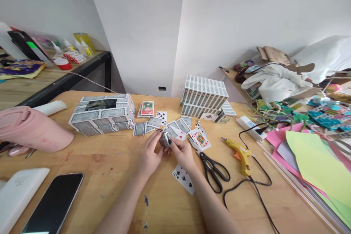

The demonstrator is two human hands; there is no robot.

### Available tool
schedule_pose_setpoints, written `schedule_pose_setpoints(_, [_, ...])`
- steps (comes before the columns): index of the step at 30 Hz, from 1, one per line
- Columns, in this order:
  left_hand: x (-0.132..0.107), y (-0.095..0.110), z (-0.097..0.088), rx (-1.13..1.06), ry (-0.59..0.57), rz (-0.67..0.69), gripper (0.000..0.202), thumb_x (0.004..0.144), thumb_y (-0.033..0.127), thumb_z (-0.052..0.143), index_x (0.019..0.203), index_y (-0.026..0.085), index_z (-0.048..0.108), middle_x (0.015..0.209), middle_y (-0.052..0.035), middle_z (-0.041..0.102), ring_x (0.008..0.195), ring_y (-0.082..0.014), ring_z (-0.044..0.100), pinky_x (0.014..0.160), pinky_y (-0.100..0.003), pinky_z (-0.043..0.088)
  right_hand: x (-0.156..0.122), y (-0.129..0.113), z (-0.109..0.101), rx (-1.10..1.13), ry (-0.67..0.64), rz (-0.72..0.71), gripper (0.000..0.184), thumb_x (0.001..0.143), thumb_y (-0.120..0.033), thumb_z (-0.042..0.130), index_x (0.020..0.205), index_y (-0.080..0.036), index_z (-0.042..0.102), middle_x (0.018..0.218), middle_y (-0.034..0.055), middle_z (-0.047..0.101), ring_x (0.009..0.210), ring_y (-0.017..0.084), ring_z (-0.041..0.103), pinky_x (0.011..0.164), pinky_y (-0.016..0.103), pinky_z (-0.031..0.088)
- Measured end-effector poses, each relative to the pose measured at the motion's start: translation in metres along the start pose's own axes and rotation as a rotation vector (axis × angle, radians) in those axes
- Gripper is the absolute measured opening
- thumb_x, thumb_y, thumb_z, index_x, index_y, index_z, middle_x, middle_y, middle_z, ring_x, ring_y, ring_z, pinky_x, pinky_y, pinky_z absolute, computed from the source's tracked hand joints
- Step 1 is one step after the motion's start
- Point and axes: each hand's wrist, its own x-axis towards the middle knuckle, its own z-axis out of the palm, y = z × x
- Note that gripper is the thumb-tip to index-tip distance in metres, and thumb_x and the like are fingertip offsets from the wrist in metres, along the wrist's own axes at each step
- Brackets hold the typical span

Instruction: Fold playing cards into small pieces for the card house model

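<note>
Left hand (149, 152) and right hand (182, 153) grasp a patterned card (164, 140) between fingertips (170, 142) that partly hide it. The right forearm (210, 199) covers part of a spade card (181, 177); scissors (210, 167) lie rightward, a box (102, 119) beyond the left hand.

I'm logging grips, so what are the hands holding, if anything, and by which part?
A small grey-and-white patterned card piece: the left hand holds its left side, the right hand its right.
</note>
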Motion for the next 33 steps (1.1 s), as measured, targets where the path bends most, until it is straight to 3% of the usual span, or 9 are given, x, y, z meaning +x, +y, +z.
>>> schedule_pose_setpoints(6, [0.001,0.0,-0.001,0.013,-0.036,0.033,0.05,0.079,0.012,0.049,0.127,0.024,0.043,0.126,-0.0072,0.054,0.119,-0.0227,0.048,0.099,-0.041,0.042,0.002,0.002,-0.005,-0.052,0.03,0.029,0.03,0.079,-0.04,0.053,0.085,-0.019,0.073,0.058,0.0027,0.066,0.052,0.017,0.06,0.051,0.028,0.048])
schedule_pose_setpoints(12, [0.0,-0.001,0.001,0.022,-0.079,0.042,0.053,0.078,0.01,0.048,0.128,0.024,0.042,0.127,-0.0075,0.051,0.119,-0.0231,0.048,0.098,-0.042,0.043,0.002,0.016,-0.008,-0.109,0.117,0.043,0.031,0.077,-0.029,0.054,0.102,-0.019,0.069,0.054,0.0005,0.066,0.048,0.018,0.063,0.053,0.03,0.052])
schedule_pose_setpoints(18, [-0.001,-0.004,0.002,0.013,-0.07,0.004,0.053,0.078,0.009,0.047,0.128,0.024,0.042,0.129,-0.0069,0.049,0.12,-0.023,0.046,0.1,-0.042,0.042,-0.006,0.004,-0.006,-0.199,-0.016,-0.082,0.043,0.077,-0.018,0.047,0.117,-0.021,0.06,0.072,0.0018,0.069,0.06,0.018,0.064,0.06,0.03,0.052])
schedule_pose_setpoints(25, [-0.001,-0.003,0.002,0.047,-0.065,-0.01,0.054,0.078,0.01,0.048,0.129,0.024,0.041,0.13,-0.0072,0.049,0.119,-0.0229,0.047,0.099,-0.04,0.043,-0.004,0.019,-0.001,-0.429,0.117,-0.147,0.04,0.075,-0.026,0.056,0.115,-0.021,0.06,0.062,0.0013,0.065,0.051,0.016,0.058,0.054,0.029,0.05])
schedule_pose_setpoints(33, [-0.002,-0.003,0.003,0.069,-0.058,0.005,0.054,0.078,0.012,0.05,0.13,0.023,0.041,0.128,-0.0073,0.05,0.116,-0.0238,0.05,0.096,-0.04,0.045,-0.007,0.017,-0.001,-0.581,0.107,-0.171,0.035,0.079,-0.024,0.049,0.112,-0.019,0.06,0.077,0.0062,0.07,0.06,0.018,0.064,0.06,0.028,0.051])
